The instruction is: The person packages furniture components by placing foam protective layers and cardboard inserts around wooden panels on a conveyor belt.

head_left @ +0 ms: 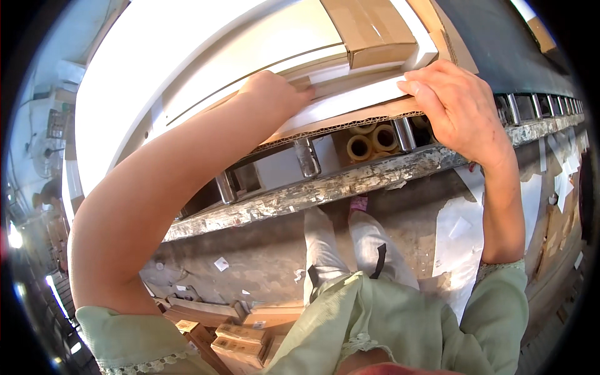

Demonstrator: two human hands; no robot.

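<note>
The left hand (270,94) is bent down into the narrow gap behind a white strip (359,99) along the near side of an open carton (369,115); its fingers are partly hidden, and whether anything is grasped cannot be told. The right hand (459,109) is arched over the strip's right end, with thumb and fingertips set against it; whether it is firmly gripped cannot be made out. Beyond the hands, pale flat panels (281,37) are held inside the carton, and a brown box (369,25) is seated near its right corner. The carton is carried on metal rollers (306,157), bordered by a rail (350,185) with badly worn paint. Under the rollers, tape rolls (359,138) can be seen. Paper scraps are scattered over the floor (250,259), and small cartons (240,347) are stacked at the lower left.
</note>
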